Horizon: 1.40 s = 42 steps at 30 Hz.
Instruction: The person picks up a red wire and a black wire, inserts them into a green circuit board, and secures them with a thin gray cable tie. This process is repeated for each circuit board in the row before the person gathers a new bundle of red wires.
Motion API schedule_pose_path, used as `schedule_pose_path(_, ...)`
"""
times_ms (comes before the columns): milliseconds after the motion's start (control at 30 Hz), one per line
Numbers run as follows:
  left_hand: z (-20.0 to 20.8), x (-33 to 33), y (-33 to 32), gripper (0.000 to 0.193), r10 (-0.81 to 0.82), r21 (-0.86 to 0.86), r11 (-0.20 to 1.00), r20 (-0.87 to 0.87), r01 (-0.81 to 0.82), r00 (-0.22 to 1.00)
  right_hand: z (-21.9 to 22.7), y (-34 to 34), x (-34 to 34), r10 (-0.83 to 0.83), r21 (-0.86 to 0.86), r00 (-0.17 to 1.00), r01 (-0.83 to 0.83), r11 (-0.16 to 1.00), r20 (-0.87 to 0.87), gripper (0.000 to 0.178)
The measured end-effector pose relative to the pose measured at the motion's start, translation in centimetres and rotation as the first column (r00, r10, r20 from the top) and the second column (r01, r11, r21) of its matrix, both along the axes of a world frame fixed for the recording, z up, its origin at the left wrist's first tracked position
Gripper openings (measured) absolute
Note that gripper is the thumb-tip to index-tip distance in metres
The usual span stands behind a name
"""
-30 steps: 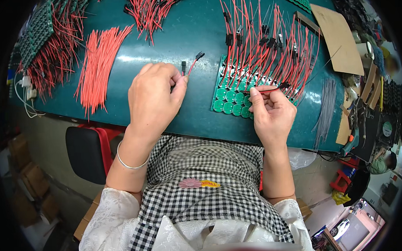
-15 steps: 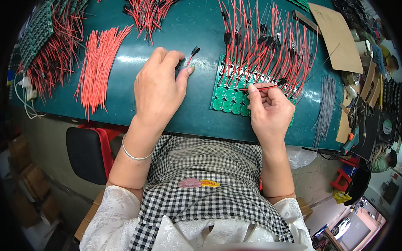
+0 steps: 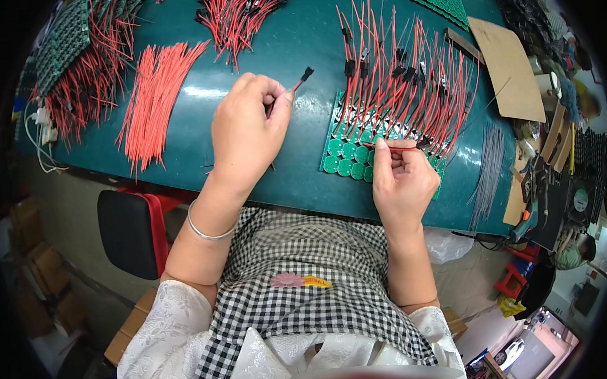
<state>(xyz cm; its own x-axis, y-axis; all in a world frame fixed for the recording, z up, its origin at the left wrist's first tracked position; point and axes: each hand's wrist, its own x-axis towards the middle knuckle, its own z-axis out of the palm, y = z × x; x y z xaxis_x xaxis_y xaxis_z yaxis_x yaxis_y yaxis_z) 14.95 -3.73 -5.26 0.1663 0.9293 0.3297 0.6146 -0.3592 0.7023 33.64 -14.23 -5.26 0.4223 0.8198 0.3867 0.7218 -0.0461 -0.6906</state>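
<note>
My left hand [image 3: 251, 128] is closed, thumb and fingers pinching a short red-and-black wire lead with a black plug [image 3: 307, 74] that sticks up past the fingertips. Over the near edge of a green circuit board panel [image 3: 331, 163], my right hand [image 3: 407, 186] grips a second red-and-black lead [image 3: 397, 149] between thumb and curled fingers. That lead lies crosswise, its black plug toward the right. The panel carries rows of round green boards, and many leads with black plugs [image 3: 410, 73] stand up from its far rows. The nearest rows show bare round pads.
Bundled red wires [image 3: 157, 104] lie at left, beside stacked boards with leads [image 3: 63, 54]. A pile of plugged leads [image 3: 241, 18] sits at the back. Grey wires [image 3: 487, 173] and a cardboard sheet [image 3: 510, 69] are at right. A black-and-red chair [image 3: 128, 232] stands below the table.
My left thumb and fingers have closed on the lead with the black plug, which had stood between parted fingertips. My right hand keeps its lead almost in place over the panel.
</note>
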Motion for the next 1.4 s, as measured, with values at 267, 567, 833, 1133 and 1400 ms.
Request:
schedule_pose_path(267,1.2,-0.7,0.4,0.009,0.010,-0.189,0.963,0.737,0.191,0.676,0.6,0.1,0.1,0.065,0.024,0.996,-0.067,0.997,0.061,0.013)
schedule_pose_path(567,2.9,-0.4,-3.9,0.016,0.023,-0.300,0.896,0.768,0.327,0.640,1.1,-0.3,0.5,0.159,-0.007,0.982,-0.159,0.987,0.105,0.010)
schedule_pose_path(833,0.6,-0.1,-6.3,0.007,-0.150,-0.330,0.860,0.566,0.389,0.810,1.0,-0.1,0.3,0.154,-0.018,0.980,-0.153,0.988,0.127,0.012)
schedule_pose_path(1133,1.8,-0.2,-6.5,0.011,-0.149,-0.405,0.811,0.555,0.422,0.819,0.9,1.8,0.3,0.204,-0.150,0.944,-0.169,0.974,0.259,0.021)
schedule_pose_path(1400,1.4,0.8,-7.6,0.011,-0.091,-0.415,0.694,0.760,0.588,0.643,1.9,0.6,-0.4,0.247,0.016,0.943,-0.250,0.968,-0.223,0.010)
